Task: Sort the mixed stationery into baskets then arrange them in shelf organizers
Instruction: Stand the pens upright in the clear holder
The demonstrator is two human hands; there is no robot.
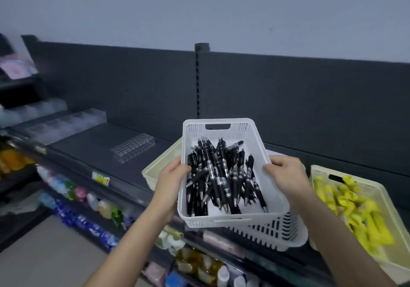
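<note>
White basket (pixel 221 222) being gripped by side rims, left hand (pixel 172 180) 9 o'clock, right hand (pixel 286 175) 3 o'clock; black pens (pixel 218 175) being kept level, unspilled.

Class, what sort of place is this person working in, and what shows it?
Probably a shop aisle: dark slotted shelving with a price label on its edge, rows of bottled goods on lower shelves, and clear display organizers.
</note>
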